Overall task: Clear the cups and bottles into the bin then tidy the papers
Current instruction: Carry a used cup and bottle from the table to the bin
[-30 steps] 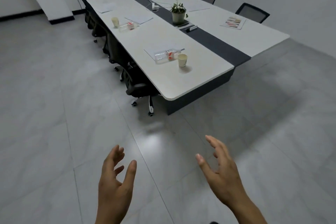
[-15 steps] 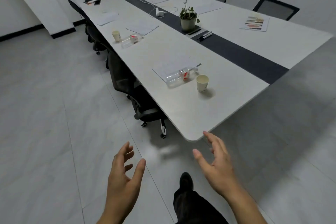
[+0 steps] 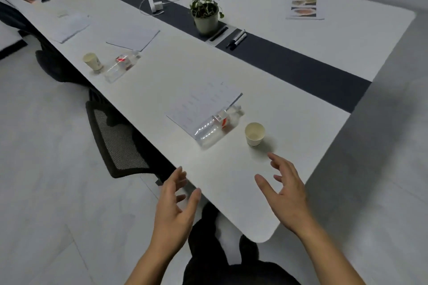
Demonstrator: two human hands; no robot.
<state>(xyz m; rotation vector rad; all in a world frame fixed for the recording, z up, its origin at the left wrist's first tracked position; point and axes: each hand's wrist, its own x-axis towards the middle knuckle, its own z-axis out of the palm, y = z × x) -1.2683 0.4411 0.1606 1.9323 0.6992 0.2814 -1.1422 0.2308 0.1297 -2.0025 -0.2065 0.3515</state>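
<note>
Both hands, left and right, grip spread and empty; cup just beyond right fingertips, bottle beside it.

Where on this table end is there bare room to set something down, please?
Bare: between the near cup and the table corner, under the right hand; also between far bottle and paper. Crowded: near bottle lying partly on that paper, beside the cup.

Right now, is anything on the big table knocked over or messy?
Both clear bottles lie on their sides: the near bottle rests partly on a paper sheet, beside an upright cup; the far bottle lies beside another cup. No spill shows.
</note>
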